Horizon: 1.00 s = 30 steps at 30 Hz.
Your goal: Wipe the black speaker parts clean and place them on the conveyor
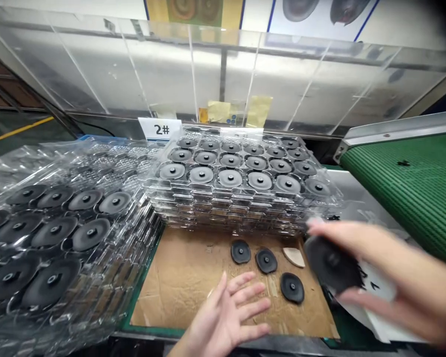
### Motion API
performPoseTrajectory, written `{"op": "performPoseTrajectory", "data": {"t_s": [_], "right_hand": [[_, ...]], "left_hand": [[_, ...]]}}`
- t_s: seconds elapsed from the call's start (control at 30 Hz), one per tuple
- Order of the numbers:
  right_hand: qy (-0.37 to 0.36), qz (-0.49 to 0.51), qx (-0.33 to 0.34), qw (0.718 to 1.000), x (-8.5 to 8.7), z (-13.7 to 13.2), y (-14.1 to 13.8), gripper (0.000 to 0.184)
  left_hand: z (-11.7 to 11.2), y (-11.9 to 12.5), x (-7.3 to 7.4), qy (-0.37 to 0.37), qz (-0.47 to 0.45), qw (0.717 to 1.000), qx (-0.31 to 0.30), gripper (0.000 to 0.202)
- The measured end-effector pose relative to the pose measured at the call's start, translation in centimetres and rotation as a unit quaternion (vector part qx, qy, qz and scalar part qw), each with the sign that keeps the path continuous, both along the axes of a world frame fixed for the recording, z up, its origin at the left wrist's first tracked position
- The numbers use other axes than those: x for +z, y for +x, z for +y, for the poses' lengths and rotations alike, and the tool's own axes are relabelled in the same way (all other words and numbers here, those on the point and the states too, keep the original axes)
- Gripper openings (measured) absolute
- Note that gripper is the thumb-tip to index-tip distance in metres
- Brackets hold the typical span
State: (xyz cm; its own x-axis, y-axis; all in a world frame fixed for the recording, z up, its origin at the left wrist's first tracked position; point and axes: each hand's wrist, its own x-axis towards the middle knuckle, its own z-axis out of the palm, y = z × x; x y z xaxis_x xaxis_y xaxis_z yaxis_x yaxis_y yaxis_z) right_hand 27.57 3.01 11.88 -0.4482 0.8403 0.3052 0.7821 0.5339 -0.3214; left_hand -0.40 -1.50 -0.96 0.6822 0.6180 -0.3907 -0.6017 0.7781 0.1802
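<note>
My right hand (379, 263), smeared by motion, grips a black rounded disc-shaped part (332, 265) by its edges, over the right side of the cardboard sheet (182, 277). Below, my left hand (228, 312) is open, palm up and fingers spread, with nothing in it. On the cardboard beyond its fingertips lie three similar parts: one black part (241, 252), another black part (266, 261) and a third black part (292, 288). Each has a small raised stud at its middle. A pale wedge-shaped piece (294, 257) rests near them.
Behind the cardboard stands a stack of clear plastic trays (241, 198) filled with black parts. A second tray stack (107, 277) rises at the left. A green conveyor belt (405, 183) runs along the right. A "2#" sign (160, 130) stands before a transparent panel (223, 79).
</note>
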Motion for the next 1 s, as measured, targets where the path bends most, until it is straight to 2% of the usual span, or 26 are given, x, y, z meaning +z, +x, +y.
{"op": "performPoseTrajectory", "data": {"t_s": [0.03,0.07,0.1,0.17,0.23,0.33,0.47,0.53,0.6,0.63,0.7,0.77,0.83,0.87,0.93,1.0], "right_hand": [[-0.028,-0.035,0.088,0.995,-1.8,-1.3,-2.8,0.071],[-0.037,-0.041,0.145,0.988,-3.6,-2.4,-5.1,0.076],[-0.050,-0.041,0.169,0.984,-5.4,-3.3,-6.8,0.081],[-0.067,-0.020,0.123,0.990,-8.8,-4.6,-8.7,0.094],[-0.097,0.022,0.037,0.994,-11.5,-5.8,-9.4,0.102],[-0.134,0.091,-0.059,0.985,-13.9,-7.6,-10.4,0.100],[-0.127,0.149,-0.107,0.975,-14.6,-8.3,-12.9,0.078],[-0.118,0.163,-0.095,0.975,-14.3,-7.8,-13.5,0.066],[-0.113,0.171,-0.051,0.977,-13.8,-7.1,-13.3,0.064],[-0.120,0.174,-0.018,0.977,-13.4,-6.8,-13.1,0.066],[-0.167,0.171,0.052,0.970,-12.7,-6.4,-12.7,0.070],[-0.246,0.149,0.111,0.951,-12.0,-6.2,-12.6,0.071],[-0.316,0.123,0.153,0.928,-11.7,-6.4,-12.9,0.073],[-0.338,0.115,0.166,0.919,-11.8,-6.5,-13.2,0.074],[-0.350,0.119,0.160,0.915,-12.6,-6.7,-13.7,0.073],[-0.326,0.131,0.090,0.932,-14.2,-6.7,-14.1,0.062]], "left_hand": [[0.2,0.7,0.2,-0.008,-0.035,0.999,-0.014,0.052],[0.3,1.3,0.4,-0.017,-0.059,0.998,-0.022,0.055],[0.3,1.7,0.4,-0.030,-0.078,0.996,-0.017,0.056],[0.1,2.1,0.3,-0.069,-0.093,0.993,0.021,0.053],[-0.2,1.8,0.1,-0.096,-0.075,0.990,0.072,0.047],[-0.7,1.2,0.1,-0.098,-0.036,0.987,0.125,0.048],[-1.2,0.7,0.4,-0.077,-0.004,0.986,0.145,0.042],[-1.5,0.2,0.3,-0.048,0.006,0.989,0.139,0.038],[-1.7,-0.9,0.0,-0.013,0.006,0.993,0.120,0.037],[-1.9,-1.6,-0.2,0.006,0.006,0.995,0.101,0.040],[-2.2,-3.1,-0.8,0.041,0.012,0.999,0.031,0.058],[-2.7,-4.4,-1.4,0.065,0.034,0.995,-0.062,0.076],[-3.4,-5.3,-1.9,0.068,0.060,0.989,-0.117,0.082],[-3.7,-5.7,-2.2,0.062,0.069,0.988,-0.120,0.079],[-4.3,-6.1,-2.5,0.036,0.067,0.994,-0.082,0.076],[-4.7,-6.4,-2.8,0.007,0.066,0.998,0.001,0.070]]}}
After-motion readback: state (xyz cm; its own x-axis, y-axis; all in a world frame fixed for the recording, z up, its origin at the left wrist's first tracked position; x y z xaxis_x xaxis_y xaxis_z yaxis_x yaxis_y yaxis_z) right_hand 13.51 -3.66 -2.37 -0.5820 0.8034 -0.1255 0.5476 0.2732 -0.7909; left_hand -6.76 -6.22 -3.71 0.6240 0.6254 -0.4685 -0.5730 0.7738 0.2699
